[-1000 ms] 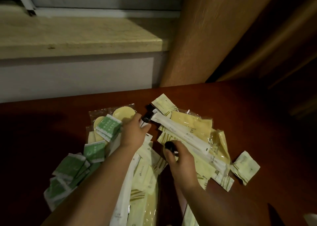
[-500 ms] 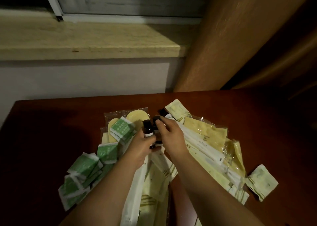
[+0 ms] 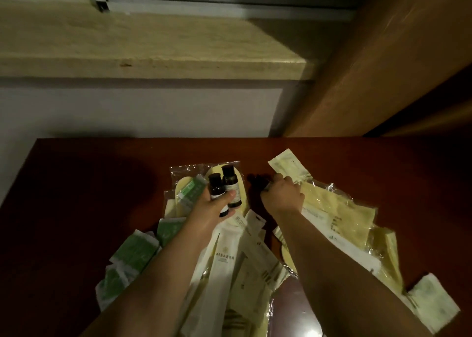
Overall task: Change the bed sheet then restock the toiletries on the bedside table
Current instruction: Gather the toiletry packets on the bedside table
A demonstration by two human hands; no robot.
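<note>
While you are leaning over the bedside table (image 3: 76,209), the notes run as follows.

Left hand: your left hand (image 3: 212,206) is gripping two small dark bottles (image 3: 224,191) together, thumb curled across their fronts, fingers closed behind them. You are holding both upright, caps up, just above the pile.

Right hand: your right hand (image 3: 282,196) is reaching down with its fingers curled around a third dark bottle (image 3: 258,180). That one is lying low against the tabletop. Only its dark end is showing past your fingers, so the grip is looking closed but partly hidden.

Toiletries: the packets are lying in a loose heap across the middle of the table, beneath both forearms.

Green packets: you are keeping green-and-white sachets (image 3: 135,252) on your left side, overlapping one another. One more (image 3: 192,191) is sitting just beside the held bottles.

Pale packets: long white sleeves (image 3: 224,255) are lying between your arms. Cream sachets in clear wrap (image 3: 339,216) are spreading out to your right.

Stray sachets: one cream sachet (image 3: 288,164) is lying just beyond your right hand. Another (image 3: 434,303) is sitting at the near right of the heap.

Round pads: pale round pieces in a clear bag (image 3: 178,173) are lying behind the bottles.

Surroundings: a stone window ledge (image 3: 153,50) is running above the table, and a tan curtain (image 3: 383,55) is hanging at right.
</note>
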